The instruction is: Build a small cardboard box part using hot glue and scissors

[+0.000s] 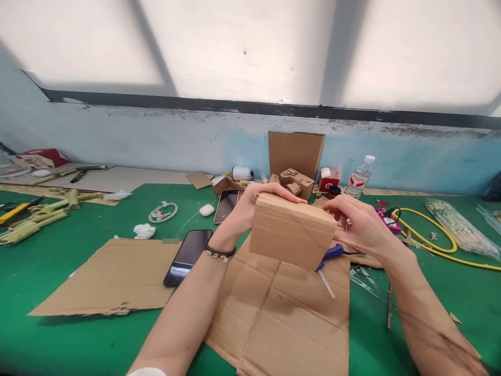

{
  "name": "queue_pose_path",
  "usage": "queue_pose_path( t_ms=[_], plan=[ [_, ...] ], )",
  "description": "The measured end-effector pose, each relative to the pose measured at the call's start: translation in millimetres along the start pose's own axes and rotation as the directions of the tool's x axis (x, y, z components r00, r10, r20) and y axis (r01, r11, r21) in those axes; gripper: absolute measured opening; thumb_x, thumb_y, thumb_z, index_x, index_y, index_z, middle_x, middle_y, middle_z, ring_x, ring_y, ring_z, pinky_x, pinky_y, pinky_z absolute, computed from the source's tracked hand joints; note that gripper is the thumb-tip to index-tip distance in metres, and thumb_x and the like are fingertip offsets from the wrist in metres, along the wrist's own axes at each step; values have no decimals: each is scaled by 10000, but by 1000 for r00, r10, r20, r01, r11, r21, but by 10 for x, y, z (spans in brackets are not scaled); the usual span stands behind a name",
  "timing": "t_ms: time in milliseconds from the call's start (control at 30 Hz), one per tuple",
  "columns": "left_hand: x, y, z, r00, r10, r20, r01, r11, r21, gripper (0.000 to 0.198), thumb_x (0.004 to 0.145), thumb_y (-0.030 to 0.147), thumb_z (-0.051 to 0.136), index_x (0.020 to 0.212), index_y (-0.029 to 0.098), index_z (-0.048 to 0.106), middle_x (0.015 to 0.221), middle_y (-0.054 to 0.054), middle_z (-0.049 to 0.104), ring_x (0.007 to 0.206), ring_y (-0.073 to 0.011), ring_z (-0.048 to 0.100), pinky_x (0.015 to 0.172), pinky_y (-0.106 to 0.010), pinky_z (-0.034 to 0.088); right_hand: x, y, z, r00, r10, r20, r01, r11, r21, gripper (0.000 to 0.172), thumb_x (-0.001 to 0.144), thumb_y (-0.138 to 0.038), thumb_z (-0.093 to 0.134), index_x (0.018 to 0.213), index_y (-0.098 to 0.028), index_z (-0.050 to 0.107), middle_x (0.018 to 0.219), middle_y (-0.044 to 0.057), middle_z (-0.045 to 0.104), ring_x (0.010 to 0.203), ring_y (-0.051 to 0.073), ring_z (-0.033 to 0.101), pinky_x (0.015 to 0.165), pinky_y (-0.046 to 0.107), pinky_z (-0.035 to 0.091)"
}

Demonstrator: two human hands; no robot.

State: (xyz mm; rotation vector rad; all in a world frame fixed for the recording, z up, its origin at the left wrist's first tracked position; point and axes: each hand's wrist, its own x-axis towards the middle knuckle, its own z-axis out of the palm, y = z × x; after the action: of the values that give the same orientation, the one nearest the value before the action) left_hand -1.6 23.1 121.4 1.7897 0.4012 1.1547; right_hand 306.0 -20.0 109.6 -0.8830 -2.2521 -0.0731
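Observation:
A folded cardboard box [293,232] is held up in front of me, one broad side facing me. My left hand [270,196] grips its upper left, the fingers lying along the top edge. At its upper right corner, my right hand [358,222] has curled fingers pinching the edge; part of that grip is hidden. Beneath the box lies a large creased cardboard sheet [297,324]. A blue glue gun [333,253] with a whitish glue stick rests on this sheet, partly behind the box.
To the left are another cardboard sheet [117,277] and a dark phone [188,258]; a second phone [227,205] lies farther back. A cardboard camera model [293,180] and a water bottle [360,177] stand near the wall. A yellow cable [426,243] loops at right.

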Motion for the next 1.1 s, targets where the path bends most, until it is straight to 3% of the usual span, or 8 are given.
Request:
queue_pose_path(
  t_ms=[67, 133, 233, 467, 633, 800, 933, 1100],
  plan=[
    [-9, 28, 5, 999, -8, 40, 7, 1000, 31, 368, 894, 512, 983, 1111, 219, 933, 1228, -162, 914, 1161, -367, 893, 941, -386, 710, 8, -49, -30, 1000, 12, 27, -11, 1000, -19, 231, 989, -119, 696, 1176, -248, 652, 937, 7, 668, 743, 173, 559, 671, 294, 406],
    [-20, 71, 25, 997, -8, 80, 3, 998, 58, 351, 911, 506, 971, 1111, 220, 937, 1217, -158, 917, 1149, -355, 894, 952, -378, 704, 33, -106, -38, 997, -72, 41, 73, 997, -23, 168, 1017, -91, 637, 1043, -254, 605, 868, 2, 639, 749, 182, 533, 660, 301, 372],
    [-40, 151, 50, 993, 4, 118, -11, 998, 62, 339, 911, 506, 972, 1099, 226, 942, 1192, -148, 922, 1135, -347, 897, 973, -377, 706, 82, -191, -4, 974, -225, 20, 224, 974, 45, 306, 1054, -47, 537, 876, -273, 434, 755, -12, 539, 731, 195, 473, 651, 330, 324],
    [-94, 238, 43, 984, -37, 177, 42, 999, -24, 397, 915, 579, 945, 1081, 218, 946, 1168, -182, 919, 1131, -407, 901, 979, -454, 743, 123, -392, 34, 947, -318, -44, 320, 925, 203, 418, 1056, -31, 501, 865, -289, 234, 698, -38, 385, 648, 203, 340, 641, 369, 291],
    [-81, 258, 77, 994, -56, 96, 57, 998, -8, 384, 895, 564, 966, 1055, 216, 939, 1178, -173, 920, 1159, -403, 893, 974, -443, 737, 92, -308, 2, 965, -261, -28, 262, 953, 154, 371, 1065, -68, 585, 852, -285, 372, 709, -24, 497, 677, 198, 451, 636, 354, 298],
    [-10, 186, 80, 991, -73, 111, 66, 996, 64, 415, 885, 551, 982, 1117, 211, 929, 1245, -172, 909, 1181, -380, 878, 964, -395, 709, 49, -189, -35, 996, -83, -21, 84, 996, 21, 118, 1054, -147, 689, 1091, -253, 654, 886, 27, 712, 763, 200, 611, 665, 303, 391],
    [29, 115, 144, 988, -81, 129, 81, 997, -2, 492, 926, 480, 965, 1335, 228, 858, 1312, -166, 894, 1260, -359, 857, 1005, -375, 691, 30, -144, -66, 995, -99, -17, 100, 993, 59, 91, 1046, -166, 676, 1077, -248, 651, 922, 41, 736, 772, 198, 634, 696, 294, 435],
    [32, 76, 251, 996, -91, -8, 91, 996, -1, 407, 925, 505, 957, 1188, 200, 904, 1286, -168, 901, 1185, -349, 875, 948, -370, 703, 26, -73, -53, 998, -45, -36, 50, 988, 149, 38, 1074, -253, 667, 1040, -249, 653, 850, 16, 673, 720, 180, 567, 672, 292, 420]
  ],
)
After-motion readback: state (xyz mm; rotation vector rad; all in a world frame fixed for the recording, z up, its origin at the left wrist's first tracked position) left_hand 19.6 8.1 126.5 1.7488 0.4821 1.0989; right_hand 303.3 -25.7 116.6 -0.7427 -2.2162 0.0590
